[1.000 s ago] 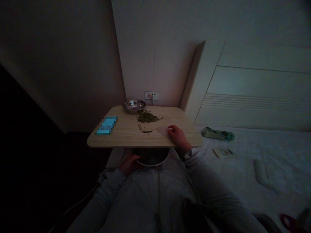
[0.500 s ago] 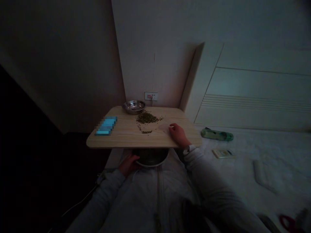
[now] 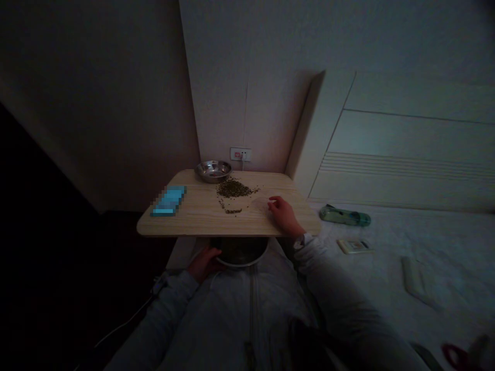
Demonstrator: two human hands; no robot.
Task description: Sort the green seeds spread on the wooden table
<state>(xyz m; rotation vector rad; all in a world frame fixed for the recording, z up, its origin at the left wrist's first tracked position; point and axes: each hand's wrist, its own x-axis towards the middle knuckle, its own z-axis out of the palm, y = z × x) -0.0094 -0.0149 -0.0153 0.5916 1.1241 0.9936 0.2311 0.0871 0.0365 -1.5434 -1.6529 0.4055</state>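
My left hand (image 3: 203, 262) is closed on the rim of a wide bowl (image 3: 243, 264) on my lap, partly hidden under the table edge. On the wooden table (image 3: 197, 224) lies a heap of small greenish-brown grains (image 3: 234, 188), with a short line of stray grains in front. My right hand (image 3: 285, 215) rests at the table's right side, fingers pinched at the edge of a thin, see-through plastic piece (image 3: 260, 204). That piece is faint, and its exact shape is hard to make out.
A steel bowl (image 3: 213, 172) stands at the table's back left. A blurred-out blue screen (image 3: 169, 201) lies at the left. On the white bed are a green bottle (image 3: 345, 215) and a pale flat box (image 3: 353, 246). A wall socket (image 3: 240, 154) sits behind the table.
My hands and the grains stay almost where they were. The fingers of my right hand shift slightly, and the view moves a little.
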